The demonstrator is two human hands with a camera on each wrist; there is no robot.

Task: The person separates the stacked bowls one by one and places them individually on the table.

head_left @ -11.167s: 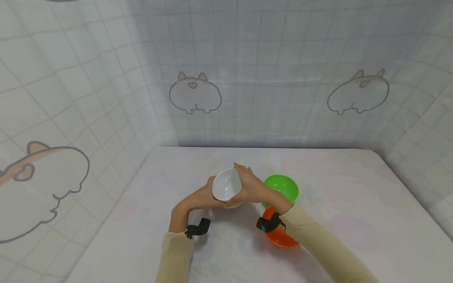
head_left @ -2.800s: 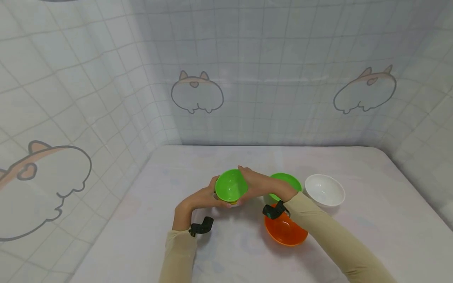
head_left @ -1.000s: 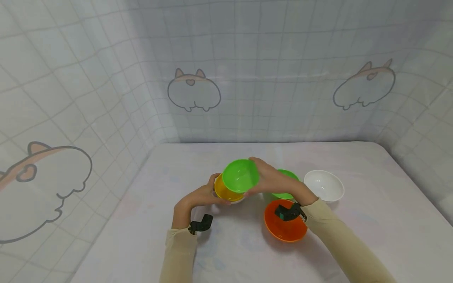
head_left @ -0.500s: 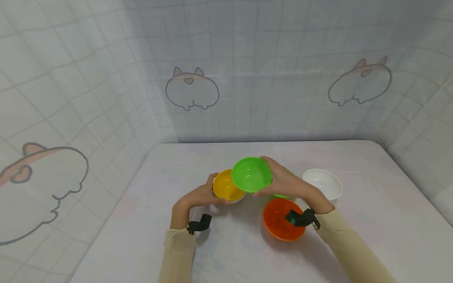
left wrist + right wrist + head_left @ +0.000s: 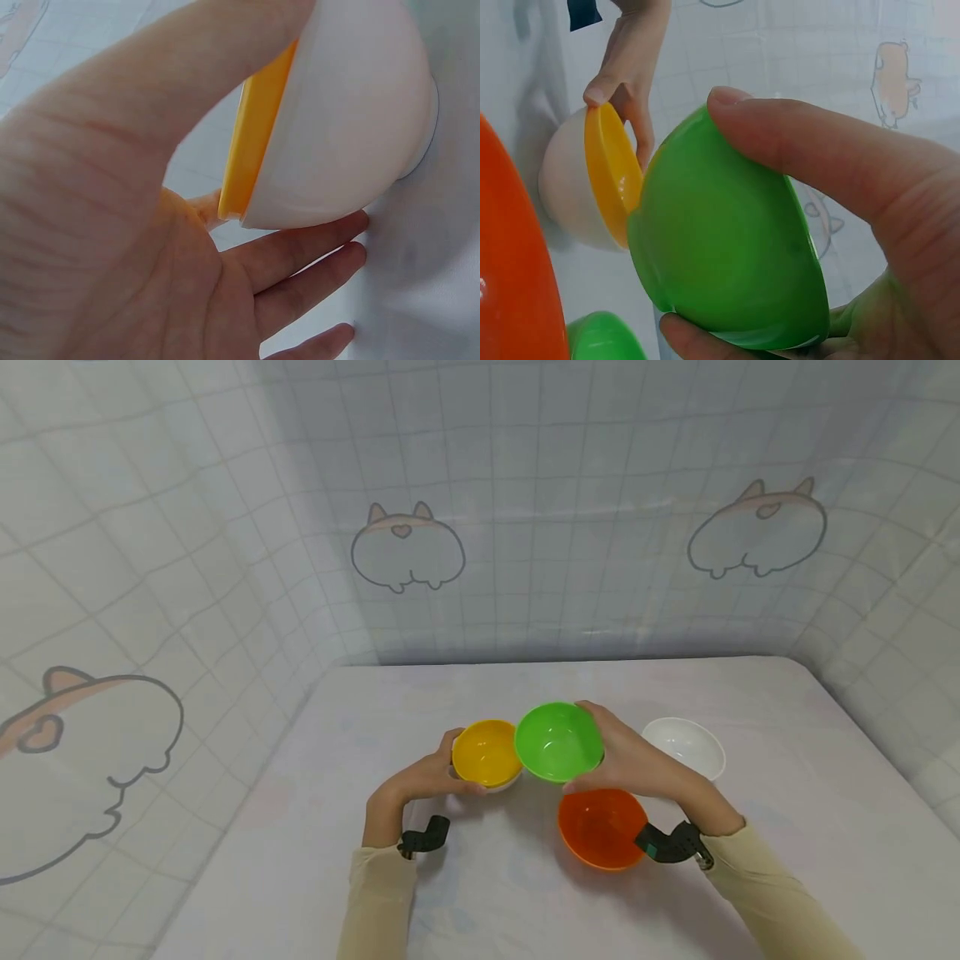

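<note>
My left hand [image 5: 429, 775] grips a white bowl [image 5: 352, 127] by its side, with a yellow bowl [image 5: 487, 755] nested inside it. In the left wrist view the thumb lies over the rim and the fingers reach under the white wall. My right hand [image 5: 641, 762] holds a green bowl [image 5: 558, 743] up off the table, thumb on one side and fingers on the other; it is beside the yellow rim and slightly tilted. An orange bowl [image 5: 602, 831] stands below the right hand. A second green bowl [image 5: 606, 339] shows in the right wrist view, hidden in the head view.
Another white bowl [image 5: 688, 747] stands at the right, partly behind the right forearm. The table [image 5: 480, 893] has a pale cover. Grid-patterned curtains [image 5: 570, 527] rise along its back and sides.
The green bowl, earlier stacked in the yellow one, has been lifted out and carried right by my right hand. Earlier still, a white bowl sat there; one now stands at the right.
</note>
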